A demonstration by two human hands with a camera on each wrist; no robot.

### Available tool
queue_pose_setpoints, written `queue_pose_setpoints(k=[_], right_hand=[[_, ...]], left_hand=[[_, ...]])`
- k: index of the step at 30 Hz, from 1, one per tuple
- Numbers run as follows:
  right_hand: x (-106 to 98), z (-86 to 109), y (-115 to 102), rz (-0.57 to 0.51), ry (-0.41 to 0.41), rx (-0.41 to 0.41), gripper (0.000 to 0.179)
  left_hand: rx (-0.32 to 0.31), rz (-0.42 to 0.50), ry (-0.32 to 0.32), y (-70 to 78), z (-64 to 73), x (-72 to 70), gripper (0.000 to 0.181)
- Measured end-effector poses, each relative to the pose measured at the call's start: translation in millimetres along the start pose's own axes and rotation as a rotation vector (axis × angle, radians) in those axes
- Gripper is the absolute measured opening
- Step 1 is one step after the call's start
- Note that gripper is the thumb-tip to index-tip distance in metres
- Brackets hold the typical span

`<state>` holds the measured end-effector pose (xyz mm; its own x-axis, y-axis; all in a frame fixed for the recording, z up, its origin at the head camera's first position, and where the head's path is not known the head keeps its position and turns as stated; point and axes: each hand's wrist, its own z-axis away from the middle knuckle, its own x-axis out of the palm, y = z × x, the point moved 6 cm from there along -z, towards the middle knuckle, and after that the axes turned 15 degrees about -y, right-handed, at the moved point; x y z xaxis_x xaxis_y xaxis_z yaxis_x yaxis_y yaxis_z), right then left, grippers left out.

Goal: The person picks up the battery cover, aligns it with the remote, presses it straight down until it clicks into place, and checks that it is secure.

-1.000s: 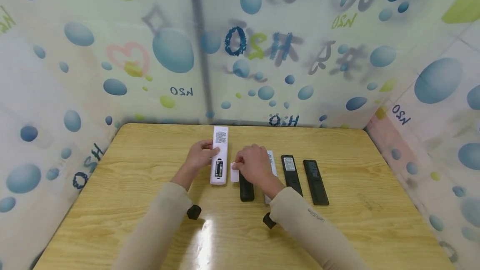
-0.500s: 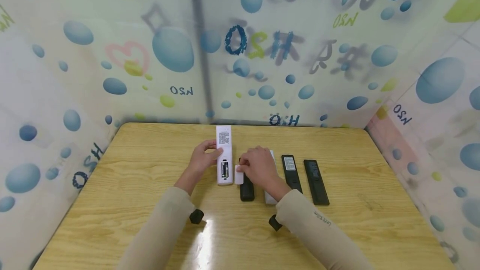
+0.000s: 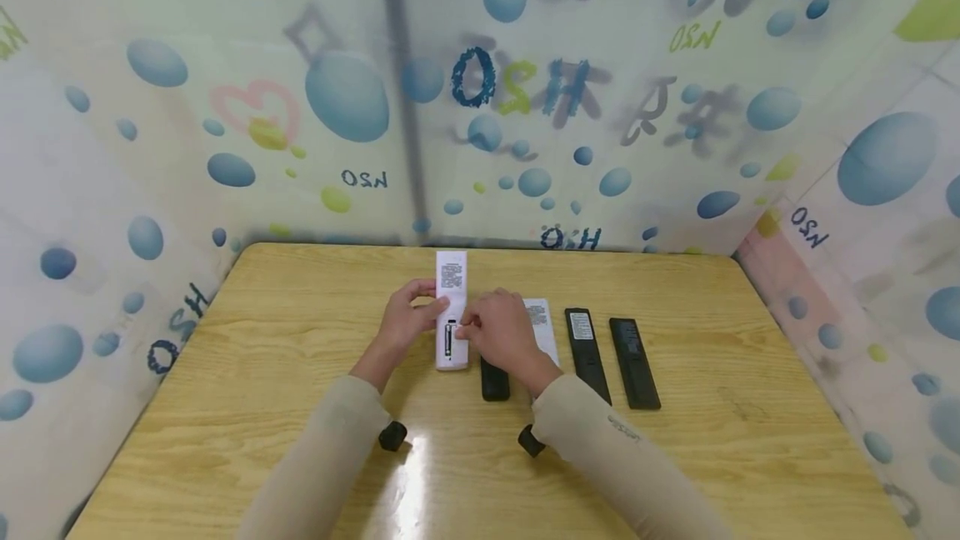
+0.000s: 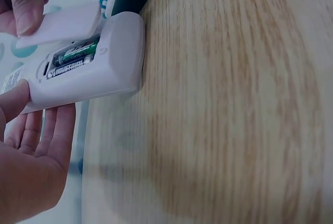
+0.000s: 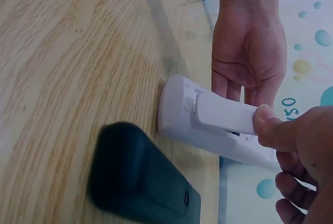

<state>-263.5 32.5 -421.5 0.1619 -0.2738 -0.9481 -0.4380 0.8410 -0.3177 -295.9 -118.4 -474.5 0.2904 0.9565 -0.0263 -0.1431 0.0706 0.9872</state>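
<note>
A white remote control lies back side up, its lower end near the table. My left hand grips it from the left, thumb on the back and fingers beneath. My right hand pinches the white battery cover between thumb and fingers. In the left wrist view the cover is tilted over the battery compartment, its far edge raised off the remote. A green battery and a second battery sit side by side in that compartment. From the right wrist view, the cover's lower end meets the compartment's lower edge.
Right of the held remote lies a black remote, partly under my right hand. Beyond it come another white remote, a black one with a white label and a further black one. A patterned wall borders the wooden table's far edge.
The held remote has shifted slightly right. My right hand has brought the cover left from beside the remote to over its battery compartment.
</note>
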Motion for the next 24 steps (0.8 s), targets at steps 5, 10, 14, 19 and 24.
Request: queue_pose_setpoints(k=[5, 10, 14, 19, 24], right_hand=[[-1, -4.3, -6, 0.022, 0.021, 0.002, 0.018], [-1, -6.0, -8, 0.025, 0.02, 0.01, 0.018], [1, -8.2, -9, 0.042, 0.02, 0.007, 0.019], [4, -9.0, -11, 0.086, 0.016, -0.01, 0.02], [9, -8.1, -15, 0.179, -0.008, -0.028, 0.02]], left_hand=[[0.003, 0.007, -0.003, 1.5, 0.9, 0.6, 0.036], [0.027, 0.009, 0.0, 3.0, 3.1, 0.8, 0.036], [0.06, 0.004, 0.01, 5.0, 5.1, 1.0, 0.034], [0.025, -0.005, 0.012, 4.2, 5.5, 1.1, 0.034], [-0.001, -0.014, 0.015, 1.9, 3.4, 0.2, 0.037]])
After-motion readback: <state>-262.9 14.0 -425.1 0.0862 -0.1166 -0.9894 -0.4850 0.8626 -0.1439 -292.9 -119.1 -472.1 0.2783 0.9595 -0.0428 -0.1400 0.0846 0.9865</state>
